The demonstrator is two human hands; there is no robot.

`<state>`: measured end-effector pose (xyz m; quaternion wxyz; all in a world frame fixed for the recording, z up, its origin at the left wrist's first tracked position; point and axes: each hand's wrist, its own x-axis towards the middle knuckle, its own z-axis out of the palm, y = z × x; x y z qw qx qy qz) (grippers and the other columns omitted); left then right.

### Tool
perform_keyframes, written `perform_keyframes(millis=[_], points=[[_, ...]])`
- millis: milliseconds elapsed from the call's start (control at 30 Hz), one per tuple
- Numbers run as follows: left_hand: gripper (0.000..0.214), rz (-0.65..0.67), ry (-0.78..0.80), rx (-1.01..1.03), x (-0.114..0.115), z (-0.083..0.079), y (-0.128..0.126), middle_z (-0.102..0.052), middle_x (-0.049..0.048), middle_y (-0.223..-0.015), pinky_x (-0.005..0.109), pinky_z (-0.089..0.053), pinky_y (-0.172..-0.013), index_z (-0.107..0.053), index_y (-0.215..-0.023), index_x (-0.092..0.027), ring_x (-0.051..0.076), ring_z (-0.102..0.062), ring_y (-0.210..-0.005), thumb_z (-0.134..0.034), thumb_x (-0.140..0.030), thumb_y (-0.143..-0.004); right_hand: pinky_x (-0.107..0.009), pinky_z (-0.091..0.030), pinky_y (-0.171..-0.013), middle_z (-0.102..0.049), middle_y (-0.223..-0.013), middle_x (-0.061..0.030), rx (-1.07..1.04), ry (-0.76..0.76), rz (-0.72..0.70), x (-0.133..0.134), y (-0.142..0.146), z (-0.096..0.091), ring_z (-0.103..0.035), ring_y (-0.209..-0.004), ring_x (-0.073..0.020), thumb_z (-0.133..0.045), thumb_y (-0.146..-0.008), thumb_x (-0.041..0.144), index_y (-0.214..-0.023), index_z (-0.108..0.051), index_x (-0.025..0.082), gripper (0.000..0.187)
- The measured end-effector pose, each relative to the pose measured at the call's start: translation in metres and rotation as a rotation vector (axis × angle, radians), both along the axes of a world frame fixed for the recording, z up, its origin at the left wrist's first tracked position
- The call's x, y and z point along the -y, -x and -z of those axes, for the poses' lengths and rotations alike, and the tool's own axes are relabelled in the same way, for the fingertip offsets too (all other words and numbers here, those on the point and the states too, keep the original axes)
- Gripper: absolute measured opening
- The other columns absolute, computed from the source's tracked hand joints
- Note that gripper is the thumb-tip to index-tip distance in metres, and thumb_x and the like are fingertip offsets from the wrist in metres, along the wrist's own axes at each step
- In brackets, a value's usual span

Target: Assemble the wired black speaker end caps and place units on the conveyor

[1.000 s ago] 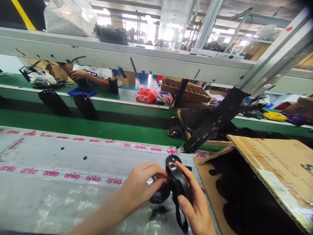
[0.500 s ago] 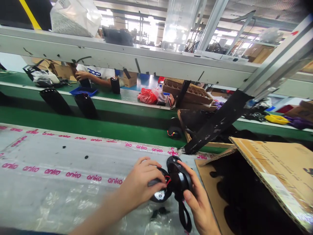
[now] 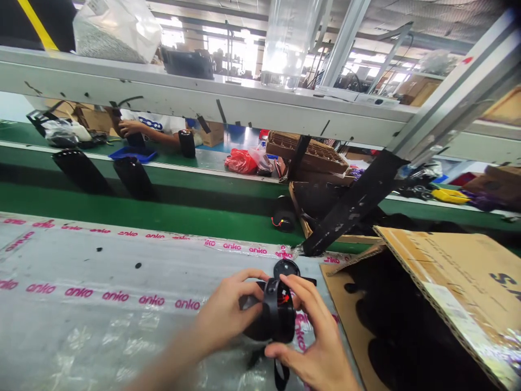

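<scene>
A black round-bodied unit [image 3: 277, 315] sits between the person's two hands, with a red wire [image 3: 283, 298] showing in its opening and a black strap [image 3: 281, 374] hanging toward 6 o'clock. A flat black disc [image 3: 286, 267] stands at its 12 o'clock edge. The left hand [image 3: 228, 310] wraps the unit from 9 o'clock, fingers curled over its side. The right hand [image 3: 313, 342] closes on it from 4 o'clock, with the fingers [image 3: 299, 290] across the top and the thumb [image 3: 280, 352] below, so the two hands clasp it rather than pinch a small part.

The unit is held above a clear plastic sheet [image 3: 122, 326] printed with pink "anko" lettering, which spreads from 6 to 10 o'clock. At 3 o'clock, a cardboard flap [image 3: 431, 266] leans over dark contents. Beyond the sheet at 12 o'clock runs a green conveyor belt [image 3: 130, 212], with a similar black unit [image 3: 284, 216] near 12 o'clock and two black cylinders [image 3: 81, 171] at 10 o'clock. Farther off, at 11 o'clock, a co-worker's hand [image 3: 131, 128] rests near a blue tray [image 3: 132, 155].
</scene>
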<state>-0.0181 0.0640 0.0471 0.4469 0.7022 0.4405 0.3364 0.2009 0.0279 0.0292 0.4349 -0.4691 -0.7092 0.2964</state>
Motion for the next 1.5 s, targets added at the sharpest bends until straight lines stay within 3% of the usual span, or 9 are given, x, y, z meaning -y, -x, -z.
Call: perform_keyframes(millis=[200,400,633,767,867,967,1100,1300,1500], points=[[0.034,0.017,0.030,0.042,-0.005,-0.002,-0.004,-0.079,0.0061,-0.118,0.034,-0.055,-0.099,-0.083,-0.086,-0.021,0.022,-0.075,-0.109,-0.065,0.005,-0.076,-0.045,-0.057,-0.114,-0.063,-0.152,-0.0108,0.039,0.121,-0.180,-0.003,-0.015,-0.014,-0.066,-0.137,-0.0381,-0.102,-0.066,0.055,-0.152,-0.062,0.039,0.095],[0.030,0.103,0.110,0.122,-0.014,-0.007,0.000,-0.081,0.0061,-0.123,0.038,-0.055,-0.109,-0.087,-0.102,-0.025,0.026,-0.074,-0.119,-0.068,-0.009,-0.087,-0.042,-0.063,-0.104,-0.068,-0.145,-0.0110,0.038,0.104,-0.148,-0.008,-0.012,-0.012,-0.069,-0.132,-0.0366,-0.103,-0.069,0.047,-0.150,-0.062,0.036,0.092],[0.055,-0.159,0.198,0.498,0.029,0.038,0.007,-0.067,0.0121,-0.151,0.045,-0.048,-0.123,-0.065,-0.141,-0.024,0.030,-0.061,-0.144,-0.042,-0.063,-0.110,-0.060,-0.059,-0.104,-0.072,-0.139,-0.0112,0.212,0.018,-0.115,-0.008,0.000,-0.004,-0.070,-0.121,-0.0414,-0.104,-0.066,0.044,-0.161,-0.048,0.042,0.110],[0.051,-0.197,0.126,0.498,0.044,0.062,-0.015,-0.068,0.0090,-0.150,0.041,-0.050,-0.117,-0.060,-0.147,-0.026,0.029,-0.063,-0.138,-0.045,-0.057,-0.110,-0.053,-0.058,-0.105,-0.068,-0.140,-0.0101,0.088,0.162,-0.140,-0.002,-0.007,-0.004,-0.065,-0.125,-0.0402,-0.102,-0.066,0.051,-0.159,-0.053,0.042,0.106],[0.053,-0.180,0.083,0.496,0.029,0.064,-0.024,-0.076,0.0086,-0.133,0.039,-0.056,-0.103,-0.068,-0.134,-0.023,0.028,-0.073,-0.116,-0.041,-0.061,-0.109,-0.045,-0.056,-0.105,-0.068,-0.135,-0.0094,-0.267,0.292,-0.109,0.003,-0.009,0.012,-0.066,-0.118,-0.0323,-0.075,-0.092,0.067,-0.153,-0.060,0.034,0.071],[0.057,-0.113,0.073,0.461,0.013,0.061,-0.023,-0.078,0.0089,-0.129,0.038,-0.055,-0.101,-0.071,-0.129,-0.021,0.027,-0.074,-0.111,-0.041,-0.065,-0.108,-0.036,-0.056,-0.091,-0.072,-0.116,-0.0065,-0.528,0.378,0.026,0.008,-0.004,0.037,-0.066,-0.099,-0.0245,-0.060,-0.104,0.057,-0.141,-0.066,0.031,0.046],[0.062,-0.046,0.129,0.428,0.013,0.059,-0.013,-0.076,0.0084,-0.137,0.036,-0.054,-0.104,-0.068,-0.138,-0.024,0.027,-0.073,-0.119,-0.036,-0.069,-0.109,-0.031,-0.054,-0.077,-0.068,-0.097,-0.0036,-0.600,0.425,0.072,0.012,0.007,0.052,-0.061,-0.086,-0.0223,-0.069,-0.098,0.057,-0.137,-0.067,0.029,0.048],[0.060,-0.086,0.215,0.384,0.031,0.064,-0.010,-0.061,0.0078,-0.160,0.041,-0.047,-0.121,-0.055,-0.155,-0.028,0.030,-0.061,-0.143,-0.031,-0.063,-0.112,-0.026,-0.050,-0.072,-0.064,-0.090,-0.0002,-0.566,0.430,0.161,0.009,0.018,0.035,-0.057,-0.078,-0.0175,-0.077,-0.091,0.063,-0.123,-0.068,0.027,0.049],[0.034,-0.374,0.029,0.480,0.035,0.072,-0.026,-0.073,0.0060,-0.134,0.038,-0.058,-0.107,-0.064,-0.123,-0.028,0.025,-0.070,-0.128,-0.047,-0.055,-0.111,-0.025,-0.054,-0.067,-0.067,-0.083,-0.0006,-0.598,0.375,0.243,0.006,0.024,0.034,-0.062,-0.072,-0.0166,-0.079,-0.089,0.060,-0.109,-0.072,0.024,0.042]])
